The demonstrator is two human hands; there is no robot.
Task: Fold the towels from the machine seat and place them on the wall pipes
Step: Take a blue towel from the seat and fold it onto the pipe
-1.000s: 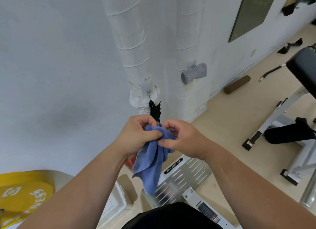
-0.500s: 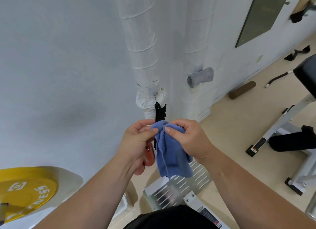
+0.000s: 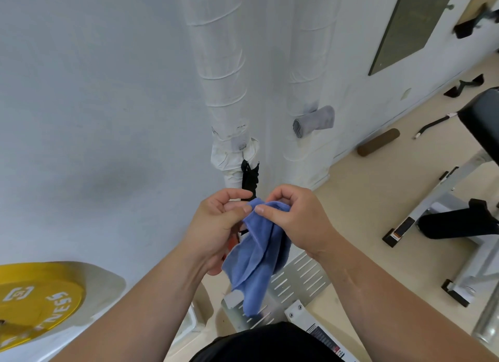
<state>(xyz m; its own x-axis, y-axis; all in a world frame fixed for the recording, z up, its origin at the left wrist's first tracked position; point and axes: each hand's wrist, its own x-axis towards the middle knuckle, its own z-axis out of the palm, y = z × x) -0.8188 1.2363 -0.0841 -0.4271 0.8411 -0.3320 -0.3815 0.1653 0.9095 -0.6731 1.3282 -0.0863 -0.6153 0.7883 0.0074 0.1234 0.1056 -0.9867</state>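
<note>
Center frame, the left hand (image 3: 216, 226) and right hand (image 3: 293, 218) pinch a hanging blue towel (image 3: 256, 256) below the white wall pipes (image 3: 224, 72).

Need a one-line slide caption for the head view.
Left hand and right hand pinch the top of a blue towel before white wall pipes, one bearing a rolled grey towel.

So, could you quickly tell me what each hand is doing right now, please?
Left hand: pinches the top edge of the blue towel.
Right hand: pinches the same top edge, close beside the left.
</note>
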